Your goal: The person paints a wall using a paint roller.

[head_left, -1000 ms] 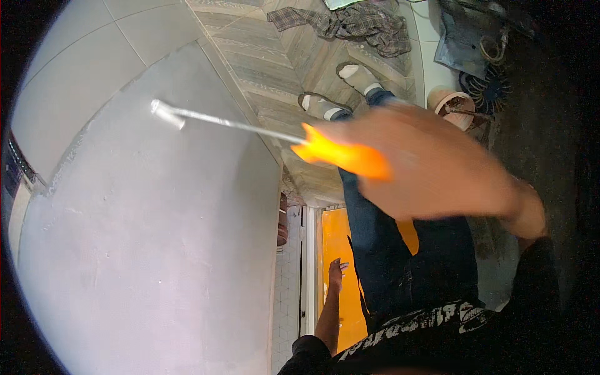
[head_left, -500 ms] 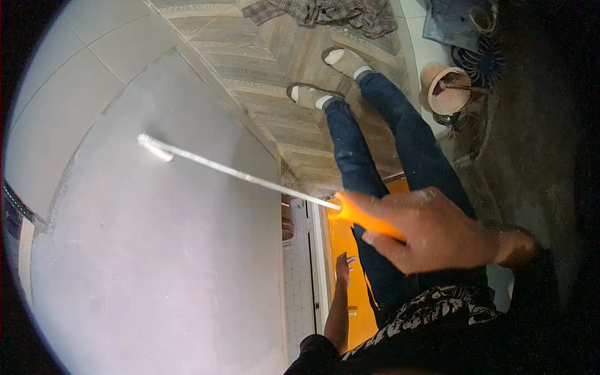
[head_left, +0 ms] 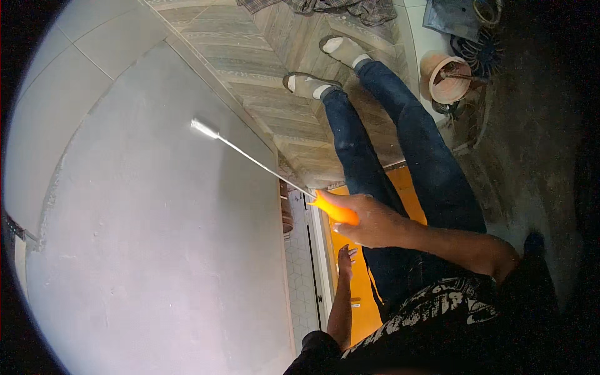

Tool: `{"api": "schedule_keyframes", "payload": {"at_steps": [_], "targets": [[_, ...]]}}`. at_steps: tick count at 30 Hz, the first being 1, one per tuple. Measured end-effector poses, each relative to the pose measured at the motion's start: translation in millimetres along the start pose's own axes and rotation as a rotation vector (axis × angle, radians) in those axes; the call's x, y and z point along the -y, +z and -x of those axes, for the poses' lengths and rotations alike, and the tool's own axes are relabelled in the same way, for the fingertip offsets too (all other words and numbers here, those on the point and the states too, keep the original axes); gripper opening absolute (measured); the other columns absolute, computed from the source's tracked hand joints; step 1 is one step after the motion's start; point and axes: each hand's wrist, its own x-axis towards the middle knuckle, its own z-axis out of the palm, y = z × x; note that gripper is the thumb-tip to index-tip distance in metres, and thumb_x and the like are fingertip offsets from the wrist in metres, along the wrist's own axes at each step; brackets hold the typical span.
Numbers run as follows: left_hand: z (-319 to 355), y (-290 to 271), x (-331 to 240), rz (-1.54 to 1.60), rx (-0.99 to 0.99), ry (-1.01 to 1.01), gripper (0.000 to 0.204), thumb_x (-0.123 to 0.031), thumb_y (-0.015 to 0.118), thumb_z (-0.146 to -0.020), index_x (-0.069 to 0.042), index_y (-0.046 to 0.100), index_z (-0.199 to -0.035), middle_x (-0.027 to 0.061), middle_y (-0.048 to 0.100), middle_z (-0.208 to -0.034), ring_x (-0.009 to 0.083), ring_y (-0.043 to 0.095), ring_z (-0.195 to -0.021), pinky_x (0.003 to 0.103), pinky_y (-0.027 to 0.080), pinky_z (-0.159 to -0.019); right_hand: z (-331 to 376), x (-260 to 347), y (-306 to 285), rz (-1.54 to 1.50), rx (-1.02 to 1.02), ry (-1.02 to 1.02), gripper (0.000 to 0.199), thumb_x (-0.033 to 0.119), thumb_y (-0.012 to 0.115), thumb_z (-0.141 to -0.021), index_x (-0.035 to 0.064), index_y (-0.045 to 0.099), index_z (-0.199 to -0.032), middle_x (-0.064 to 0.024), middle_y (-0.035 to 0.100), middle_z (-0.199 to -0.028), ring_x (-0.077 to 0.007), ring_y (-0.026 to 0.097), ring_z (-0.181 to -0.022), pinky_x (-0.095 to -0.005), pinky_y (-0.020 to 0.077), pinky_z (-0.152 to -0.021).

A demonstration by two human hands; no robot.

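Note:
My right hand (head_left: 369,222) is closed round the orange handle of a small paint roller (head_left: 337,209). Its thin metal rod reaches left to a narrow white roller head (head_left: 205,128) in front of the smooth grey wall (head_left: 144,250). Whether the head touches the wall I cannot tell. My left hand (head_left: 345,259) hangs low beside my leg, fingers apart and holding nothing, with an orange panel (head_left: 359,290) behind it.
Large pale tiles (head_left: 81,81) border the wall at upper left. Wood-patterned flooring (head_left: 250,75) lies under my feet. A pinkish bucket (head_left: 450,81) with a stick-like tool in it stands at upper right, near a dark coiled object (head_left: 478,53). Checked cloth (head_left: 344,7) lies at the top.
The roller head has moved right and slightly up across the view, and now appears more end-on. My right hand has shifted left and looks smaller. My left hand stays low.

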Motion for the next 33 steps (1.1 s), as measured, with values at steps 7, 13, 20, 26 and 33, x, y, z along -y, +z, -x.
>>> {"api": "schedule_keyframes", "payload": {"at_steps": [7, 13, 20, 26, 33], "targets": [[5, 0, -8, -0.032, 0.006, -0.009, 0.054, -0.049, 0.034, -0.099, -0.009, 0.042, -0.134, 0.0157, 0.059, -0.124, 0.0272, 0.055, -0.117, 0.051, 0.035, -0.1, -120, -27, -22, -0.058, -0.044, 0.024, 0.068, -0.003, 0.057, -0.076, 0.0022, 0.037, -0.141, -0.0108, 0.061, -0.072, -0.0174, 0.059, -0.06, -0.0296, 0.0477, -0.054], [-16, -37, 30, 0.024, -0.014, -0.061, 0.058, -0.053, 0.037, -0.096, -0.009, 0.044, -0.133, 0.0153, 0.059, -0.125, 0.0262, 0.055, -0.117, 0.051, 0.036, -0.098, -18, -15, 21, -0.098, -0.004, -0.142, 0.066, 0.0, 0.06, -0.078, 0.007, 0.04, -0.141, -0.0087, 0.06, -0.074, -0.0152, 0.058, -0.057, -0.0278, 0.0457, -0.051], [-3, -20, -8, -0.005, 0.0, -0.008, 0.057, -0.052, 0.037, -0.096, -0.009, 0.044, -0.133, 0.0137, 0.06, -0.123, 0.0257, 0.057, -0.113, 0.05, 0.037, -0.095, -113, -7, -33, -0.292, 0.125, 0.164, 0.057, -0.001, 0.058, -0.073, 0.0023, 0.048, -0.13, -0.0054, 0.057, -0.06, -0.0142, 0.055, -0.041, -0.0294, 0.045, -0.037], [-6, -37, 12, -0.006, 0.016, -0.002, 0.055, -0.05, 0.037, -0.096, -0.008, 0.043, -0.133, 0.0137, 0.061, -0.122, 0.0261, 0.057, -0.113, 0.051, 0.037, -0.095, -47, 7, -5, -0.211, 0.099, 0.131, 0.058, -0.003, 0.057, -0.077, 0.0035, 0.048, -0.134, -0.0067, 0.058, -0.07, -0.01, 0.054, -0.047, -0.0243, 0.0446, -0.046], [6, -21, -9, -0.031, 0.02, -0.01, 0.059, -0.052, 0.038, -0.096, -0.007, 0.04, -0.135, 0.0151, 0.055, -0.13, 0.028, 0.054, -0.117, 0.051, 0.035, -0.098, -91, -4, -27, -0.382, 0.245, 0.258, 0.059, -0.003, 0.058, -0.078, 0.0028, 0.045, -0.135, -0.0062, 0.058, -0.071, -0.0114, 0.051, -0.045, -0.0256, 0.043, -0.042]]}}
